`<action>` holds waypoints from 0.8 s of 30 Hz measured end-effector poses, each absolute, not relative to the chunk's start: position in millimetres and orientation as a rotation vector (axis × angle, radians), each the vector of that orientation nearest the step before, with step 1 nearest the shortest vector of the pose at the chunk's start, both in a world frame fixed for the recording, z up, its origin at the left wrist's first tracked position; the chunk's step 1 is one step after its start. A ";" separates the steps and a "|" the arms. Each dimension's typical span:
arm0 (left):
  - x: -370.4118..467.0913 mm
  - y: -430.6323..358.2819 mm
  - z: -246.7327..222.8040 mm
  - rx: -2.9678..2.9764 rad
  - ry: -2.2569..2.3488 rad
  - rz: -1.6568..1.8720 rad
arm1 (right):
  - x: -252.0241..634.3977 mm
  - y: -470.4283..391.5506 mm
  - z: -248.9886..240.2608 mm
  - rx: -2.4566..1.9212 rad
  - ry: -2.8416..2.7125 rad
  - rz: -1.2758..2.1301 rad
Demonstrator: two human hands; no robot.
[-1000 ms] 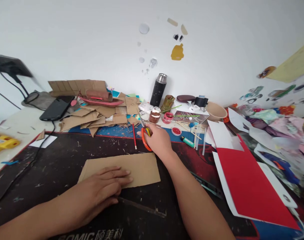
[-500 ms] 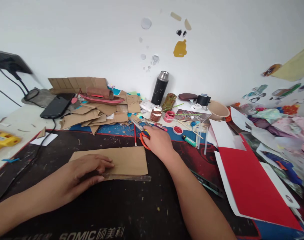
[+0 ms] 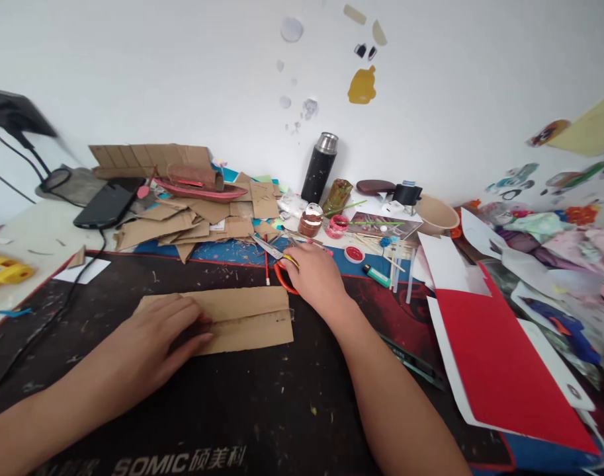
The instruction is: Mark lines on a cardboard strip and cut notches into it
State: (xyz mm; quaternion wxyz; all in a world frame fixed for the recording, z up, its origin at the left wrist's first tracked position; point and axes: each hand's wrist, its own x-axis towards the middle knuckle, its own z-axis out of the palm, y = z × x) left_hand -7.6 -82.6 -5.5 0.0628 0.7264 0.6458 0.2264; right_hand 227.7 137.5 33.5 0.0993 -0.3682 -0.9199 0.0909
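My left hand [image 3: 165, 330] rests over the left part of a brown cardboard rectangle [image 3: 252, 336]. Its thumb and fingers pinch a narrow clear plastic strip [image 3: 255, 318], which lies across the cardboard and pokes just past its right edge. Further back, my right hand [image 3: 314, 268] is closed around scissors [image 3: 269, 247] with orange and yellow handles. The blades point left and away from me, across a red pencil [image 3: 266, 264]. Part of the handles is hidden under the fingers.
Behind lie cardboard scraps [image 3: 182, 225] with a small red boat model [image 3: 197, 188]. A black thermos [image 3: 319, 168] stands near paint jars [image 3: 310, 221]. A red sheet [image 3: 510, 363] lies right, a yellow tool [image 3: 4, 268] left, a phone [image 3: 110, 201] back left.
The clear strip has shifted from the cardboard's near edge to across its middle, with my left hand on it. The scissors have turned slightly, their tips further left, in my right hand.
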 end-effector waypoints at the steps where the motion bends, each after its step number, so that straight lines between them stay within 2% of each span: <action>1: -8.4 -84.1 -6.2 2.229 1.985 0.715 | 227.3 136.7 33.8 -1.067 -2.687 0.280; 4: -5.6 -94.0 -4.7 2.373 2.058 0.789 | 225.7 131.2 34.6 -0.972 -2.611 0.313; 9: 14.7 -115.9 -7.1 2.678 1.916 0.642 | 223.3 122.0 31.6 -0.866 -2.650 0.346; 16: 39.7 -124.4 -24.1 2.653 1.988 0.664 | 222.7 121.9 28.0 -0.935 -2.666 0.386; 24: 54.5 -123.9 -13.9 2.705 1.996 0.533 | 222.2 122.0 20.4 -0.918 -2.701 0.420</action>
